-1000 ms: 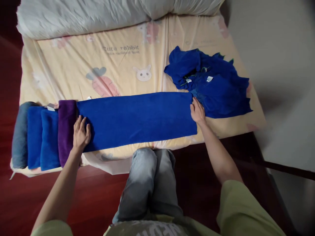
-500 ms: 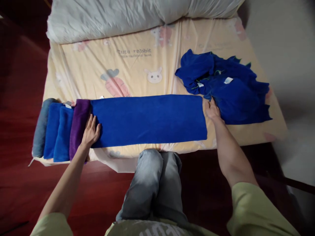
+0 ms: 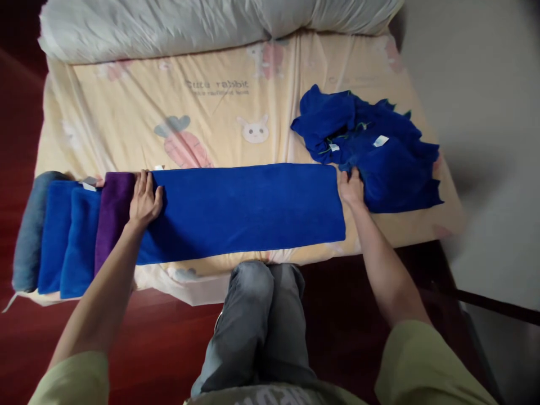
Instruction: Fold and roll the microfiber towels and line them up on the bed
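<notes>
A blue towel (image 3: pixel 244 211) lies flat as a long strip across the front of the bed. My left hand (image 3: pixel 145 201) rests flat with its fingers stretched out on the towel's left end, beside a folded purple towel (image 3: pixel 113 216). At the other end, my right hand (image 3: pixel 351 188) lies on the sheet just off the towel's right edge, fingers extended and nothing held. Its fingertips come up against a crumpled heap of blue towels (image 3: pixel 392 169) with white tags.
Left of the purple towel are two folded blue towels (image 3: pixel 57 230) and a rolled grey-blue towel (image 3: pixel 34 230). A pale quilt (image 3: pixel 169 28) runs along the back of the yellow rabbit-print sheet (image 3: pixel 228 129). My knees are at the bed's front edge.
My left hand has slid away from me along the towel's left end, up to its far corner. My right hand stays near the right edge. The view has shifted slightly.
</notes>
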`<action>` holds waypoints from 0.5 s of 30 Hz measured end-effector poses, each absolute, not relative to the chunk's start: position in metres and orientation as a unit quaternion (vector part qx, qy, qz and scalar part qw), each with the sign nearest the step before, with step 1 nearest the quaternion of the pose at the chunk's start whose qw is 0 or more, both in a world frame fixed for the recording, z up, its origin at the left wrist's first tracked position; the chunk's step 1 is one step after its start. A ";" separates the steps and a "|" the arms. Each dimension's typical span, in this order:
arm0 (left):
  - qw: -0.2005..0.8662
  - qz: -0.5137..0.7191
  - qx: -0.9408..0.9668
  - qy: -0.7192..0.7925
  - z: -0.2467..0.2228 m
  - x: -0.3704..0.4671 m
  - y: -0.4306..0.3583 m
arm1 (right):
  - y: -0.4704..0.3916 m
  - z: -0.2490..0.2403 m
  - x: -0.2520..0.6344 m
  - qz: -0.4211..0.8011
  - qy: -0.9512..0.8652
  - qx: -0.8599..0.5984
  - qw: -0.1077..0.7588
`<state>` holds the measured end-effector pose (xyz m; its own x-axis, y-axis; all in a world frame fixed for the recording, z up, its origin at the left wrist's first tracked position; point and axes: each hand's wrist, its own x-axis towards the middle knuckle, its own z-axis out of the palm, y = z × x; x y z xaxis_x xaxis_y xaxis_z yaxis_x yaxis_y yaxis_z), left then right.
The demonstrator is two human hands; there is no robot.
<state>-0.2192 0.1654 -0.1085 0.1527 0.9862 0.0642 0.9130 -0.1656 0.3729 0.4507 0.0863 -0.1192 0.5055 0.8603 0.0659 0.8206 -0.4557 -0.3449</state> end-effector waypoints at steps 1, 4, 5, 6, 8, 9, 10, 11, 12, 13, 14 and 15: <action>0.114 0.150 0.757 0.626 -0.107 -0.218 0.162 | 0.078 -0.114 0.435 0.043 -0.488 -0.855 0.168; 0.088 0.147 0.778 0.605 -0.104 -0.215 0.156 | 0.060 -0.102 0.391 0.021 -0.556 -0.813 0.171; 0.081 0.141 0.782 0.602 -0.104 -0.214 0.156 | 0.059 -0.100 0.380 0.038 -0.601 -0.781 0.163; 0.077 0.135 0.786 0.599 -0.103 -0.212 0.156 | 0.060 -0.100 0.372 0.064 -0.643 -0.748 0.151; 0.072 0.122 0.791 0.596 -0.104 -0.211 0.158 | 0.071 -0.102 0.366 0.117 -0.694 -0.700 0.121; 0.072 0.118 0.792 0.595 -0.104 -0.210 0.159 | 0.079 -0.104 0.368 0.131 -0.699 -0.694 0.113; 0.073 0.117 0.792 0.595 -0.105 -0.210 0.160 | 0.088 -0.107 0.373 0.135 -0.689 -0.703 0.112; 0.074 0.117 0.791 0.595 -0.106 -0.210 0.160 | 0.098 -0.109 0.381 0.130 -0.668 -0.723 0.119; 0.075 0.119 0.790 0.597 -0.107 -0.210 0.161 | 0.107 -0.111 0.390 0.125 -0.642 -0.745 0.130; 0.074 0.123 0.788 0.598 -0.108 -0.210 0.160 | 0.117 -0.113 0.401 0.120 -0.615 -0.766 0.141; 0.073 0.128 0.786 0.600 -0.109 -0.210 0.160 | 0.125 -0.115 0.411 0.119 -0.592 -0.783 0.151; 0.072 0.132 0.786 0.600 -0.110 -0.210 0.160 | 0.133 -0.116 0.421 0.120 -0.575 -0.794 0.159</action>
